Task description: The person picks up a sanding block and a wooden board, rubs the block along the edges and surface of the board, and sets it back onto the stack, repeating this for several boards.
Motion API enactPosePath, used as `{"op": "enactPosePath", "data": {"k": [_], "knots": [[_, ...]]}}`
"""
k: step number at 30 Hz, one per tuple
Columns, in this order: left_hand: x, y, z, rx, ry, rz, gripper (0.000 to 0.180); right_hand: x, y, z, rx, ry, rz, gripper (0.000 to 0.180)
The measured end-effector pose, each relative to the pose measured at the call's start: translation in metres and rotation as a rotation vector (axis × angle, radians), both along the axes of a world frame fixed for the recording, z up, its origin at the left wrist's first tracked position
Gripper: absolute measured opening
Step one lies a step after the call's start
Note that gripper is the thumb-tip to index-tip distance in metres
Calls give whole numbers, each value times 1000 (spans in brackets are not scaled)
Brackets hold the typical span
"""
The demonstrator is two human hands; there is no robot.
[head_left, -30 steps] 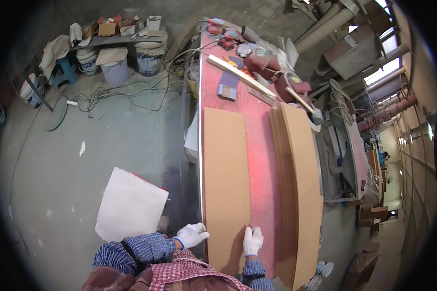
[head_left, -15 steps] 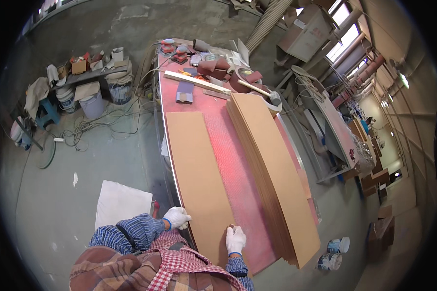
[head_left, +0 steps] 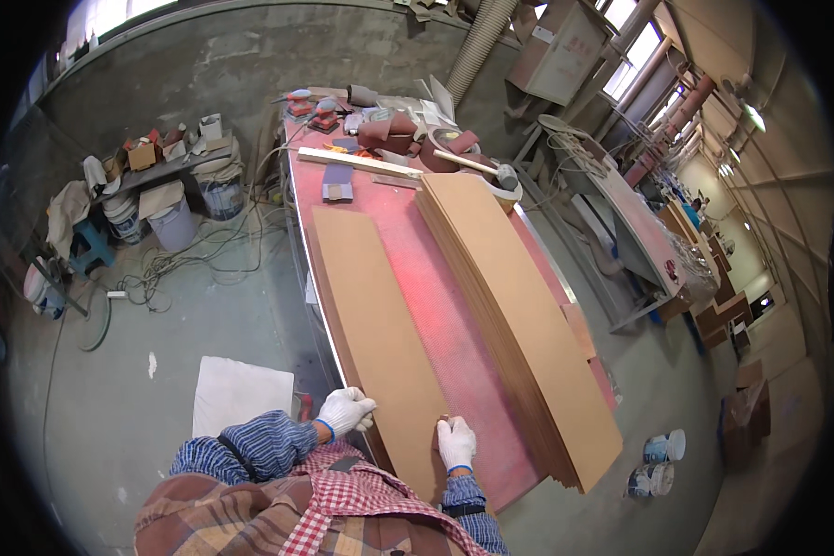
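Observation:
A long brown fibreboard panel (head_left: 371,306) lies flat on the red-topped workbench (head_left: 435,278). My left hand (head_left: 346,410), in a white glove, grips the panel's near left corner at the bench edge. My right hand (head_left: 456,441), also gloved, rests flat on the panel's near right edge. To the right lies a thick stack of the same brown boards (head_left: 519,315), reaching from the far end to the near end of the bench.
Sanders, sanding blocks, a wooden strip (head_left: 371,163) and a mallet (head_left: 477,167) crowd the bench's far end. A white sheet (head_left: 241,394) lies on the concrete floor at left. Buckets (head_left: 171,222) and cables stand further left. Two small tins (head_left: 653,463) sit on the floor at right.
The view has swung so the bench now runs diagonally. Both hands stay on the near end of the single panel, the right one shifted to its right edge.

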State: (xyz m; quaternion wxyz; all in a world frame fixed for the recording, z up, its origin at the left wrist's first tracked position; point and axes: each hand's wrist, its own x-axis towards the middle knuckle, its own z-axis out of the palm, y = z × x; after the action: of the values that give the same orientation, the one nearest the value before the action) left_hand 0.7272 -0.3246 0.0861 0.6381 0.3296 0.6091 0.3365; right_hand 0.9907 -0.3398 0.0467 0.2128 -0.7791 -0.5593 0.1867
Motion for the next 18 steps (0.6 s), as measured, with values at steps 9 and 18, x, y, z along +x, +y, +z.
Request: {"op": "enactPosePath", "data": {"k": [9,18], "knots": [[11,11,32,32,150,-88,24,13,12,4,0,38,44,32],[28,22,46,25,-282,18,27,28,26,14,-28,268,81,27]]}}
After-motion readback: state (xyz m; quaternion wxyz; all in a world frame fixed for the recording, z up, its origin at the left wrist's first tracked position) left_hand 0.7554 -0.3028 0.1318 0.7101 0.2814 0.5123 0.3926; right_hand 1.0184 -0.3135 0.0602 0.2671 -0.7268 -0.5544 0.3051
